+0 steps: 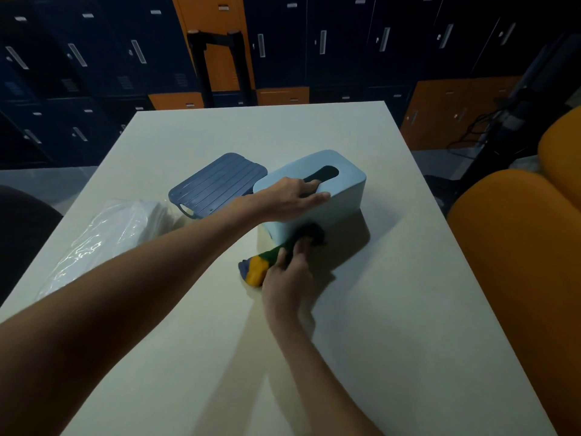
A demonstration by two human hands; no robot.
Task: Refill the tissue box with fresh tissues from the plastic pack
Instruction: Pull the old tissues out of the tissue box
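Atop the pale-blue rigid plastic tissue box point(347, 187), my left hand point(290, 195) hooks fingers into its slot; my right hand point(287, 275) pinches a green-yellow-blue cloth point(256, 270) at its side. The clear plastic tissue pack point(107, 234), lying leftward, looks light, soft, slippery: I'd clasp its flanks.

A big white table point(393, 325) fills the middle of the room. On the far wall stand rows of dark blue lockers point(345, 42), with some orange lockers point(217, 26) mixed in. Orange seats point(515, 262) sit on the right. The floor point(41, 180) is grey. The room is dim.
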